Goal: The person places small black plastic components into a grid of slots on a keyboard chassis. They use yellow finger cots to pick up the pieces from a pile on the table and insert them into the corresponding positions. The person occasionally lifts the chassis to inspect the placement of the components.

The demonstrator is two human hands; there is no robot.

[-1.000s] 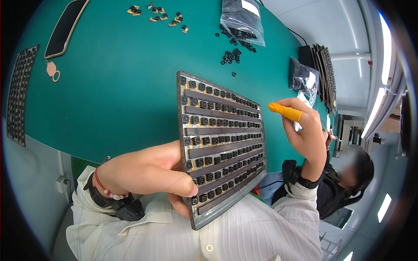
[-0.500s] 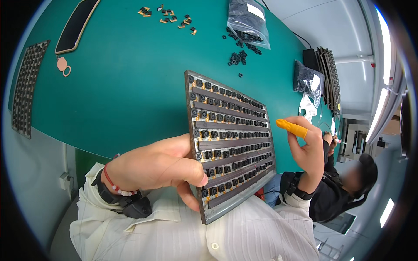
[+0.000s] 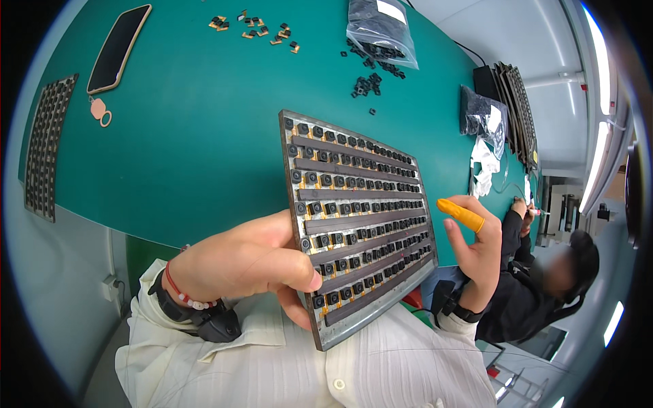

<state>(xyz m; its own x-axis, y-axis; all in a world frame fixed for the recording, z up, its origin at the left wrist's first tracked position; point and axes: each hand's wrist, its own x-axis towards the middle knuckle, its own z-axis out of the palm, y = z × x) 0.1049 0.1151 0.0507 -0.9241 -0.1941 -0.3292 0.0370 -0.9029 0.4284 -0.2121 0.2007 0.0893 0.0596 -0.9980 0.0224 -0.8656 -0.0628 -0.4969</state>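
Note:
My left hand grips the near left corner of a tilted metal tray, thumb on its front face and the other fingers passing behind. Dark bars cross the tray, and between them run rows of small black square modules with gold-coloured tabs. They look like tiny camera modules. To the right of the tray, apart from it, my right hand is raised with nothing in it. A yellow finger cot covers its index finger, which points toward the tray's right edge. Thumb and index are apart; the remaining fingers are mostly hidden.
On the green table lie loose modules, small black parts beside a clear bag, and a phone. Another tray is at far left. Stacked trays and a co-worker are at right.
My right index finger has dropped slightly, and its thumb has spread a little from it. The tray stays in my left hand, its far edge slightly shifted left. The view has moved slightly.

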